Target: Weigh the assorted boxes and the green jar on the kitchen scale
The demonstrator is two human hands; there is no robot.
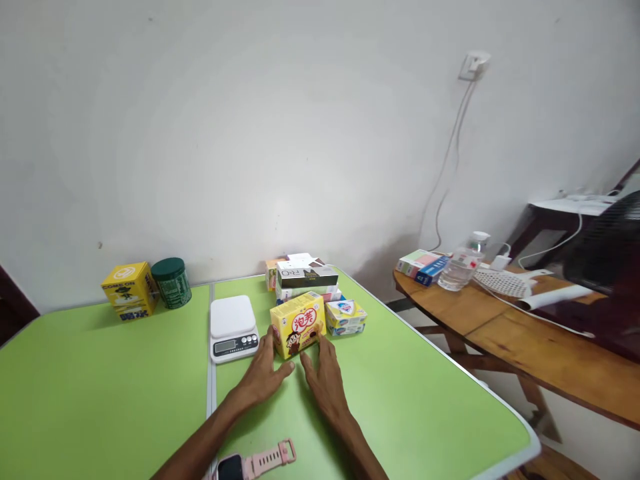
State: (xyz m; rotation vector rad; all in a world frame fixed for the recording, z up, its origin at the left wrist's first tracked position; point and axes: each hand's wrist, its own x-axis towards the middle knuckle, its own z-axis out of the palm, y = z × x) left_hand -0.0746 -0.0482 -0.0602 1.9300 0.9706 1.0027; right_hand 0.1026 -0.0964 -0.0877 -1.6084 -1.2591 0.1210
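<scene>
A yellow snack box (299,324) with red characters stands on the green table (100,373), just past my fingertips. My left hand (264,373) lies flat on the table with fingers stretched out, its tips touching the box's left front corner. My right hand (325,377) lies flat beside it, fingers extended toward the box's right front corner. Neither hand holds anything. A white kitchen scale (233,327) sits left of the box.
Several small boxes (306,277) are stacked behind the yellow box, with a yellow-blue box (346,317) to its right. A yellow cube box (130,290) and green jar (171,283) stand far left. A pink watch (255,461) lies near me. A wooden table (550,347) with a bottle (463,263) is on the right.
</scene>
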